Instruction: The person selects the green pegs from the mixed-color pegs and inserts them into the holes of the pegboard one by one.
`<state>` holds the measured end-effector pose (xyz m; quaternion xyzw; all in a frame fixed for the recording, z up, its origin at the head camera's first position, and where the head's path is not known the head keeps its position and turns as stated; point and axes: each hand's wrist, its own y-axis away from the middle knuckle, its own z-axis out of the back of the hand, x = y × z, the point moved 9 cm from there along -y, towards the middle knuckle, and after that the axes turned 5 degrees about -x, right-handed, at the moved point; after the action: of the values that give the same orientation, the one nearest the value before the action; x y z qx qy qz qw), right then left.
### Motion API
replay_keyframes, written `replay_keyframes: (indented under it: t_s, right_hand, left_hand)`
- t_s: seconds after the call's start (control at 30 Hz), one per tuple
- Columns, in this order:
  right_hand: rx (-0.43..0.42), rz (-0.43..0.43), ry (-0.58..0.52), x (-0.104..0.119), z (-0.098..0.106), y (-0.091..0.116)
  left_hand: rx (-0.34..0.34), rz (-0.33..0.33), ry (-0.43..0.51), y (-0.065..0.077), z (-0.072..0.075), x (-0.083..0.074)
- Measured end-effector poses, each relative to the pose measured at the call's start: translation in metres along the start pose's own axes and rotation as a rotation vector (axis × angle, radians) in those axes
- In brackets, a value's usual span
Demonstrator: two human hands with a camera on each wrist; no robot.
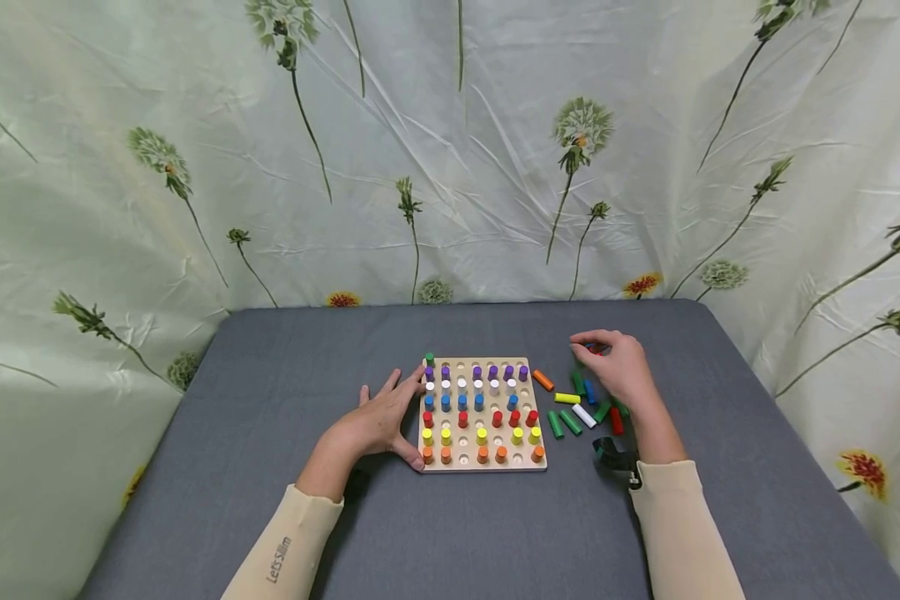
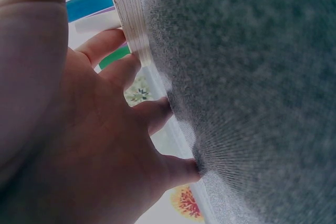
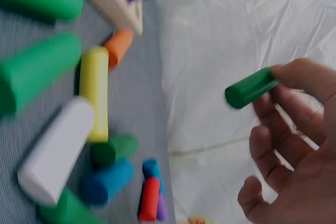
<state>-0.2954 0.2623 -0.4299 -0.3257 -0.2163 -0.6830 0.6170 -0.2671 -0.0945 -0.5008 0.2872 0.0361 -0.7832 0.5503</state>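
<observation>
A wooden pegboard (image 1: 463,463) lies flat on the table, with coloured pegs standing in rows of orange, yellow, red, blue, white and purple. One green peg (image 1: 430,359) stands at its far left corner. My left hand (image 1: 378,421) rests with spread fingers along the board's left edge, thumb at the near corner. In the left wrist view two fingertips touch the board's side and the others press on the cloth. My right hand (image 1: 617,365) is right of the board, above loose pegs. Thumb and finger pinch a green peg (image 3: 249,88) near one end, raised off the table.
Loose pegs lie right of the board: an orange peg (image 1: 543,380), a yellow peg (image 1: 567,398), a white peg (image 1: 584,416), a red peg (image 1: 617,421) and several green ones. A grey cloth (image 1: 435,533) covers the table. Behind it hangs a flowered curtain (image 1: 450,208).
</observation>
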Motion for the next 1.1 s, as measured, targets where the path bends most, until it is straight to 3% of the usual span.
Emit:
replay_keyframes:
  t_s: [0.23,0.37,0.83,1.1]
  right_hand:
    - [0.073,-0.001,-0.265,0.019,-0.018,0.006]
    - [0.095,0.035,-0.336,0.034,-0.029,0.006]
    - [0.232,0.135,-0.359,0.098,-0.079,-0.021]
    - [0.358,0.164,-0.326,0.116,-0.121,-0.029]
  left_hand:
    - [0.012,-0.009,-0.008,0.001,-0.001,0.001]
    - [0.007,-0.015,0.002,0.001,-0.001,-0.001]
    - [0.017,0.012,-0.018,0.0,-0.002,0.005]
    - [0.023,0.013,-0.011,0.0,-0.003,0.005]
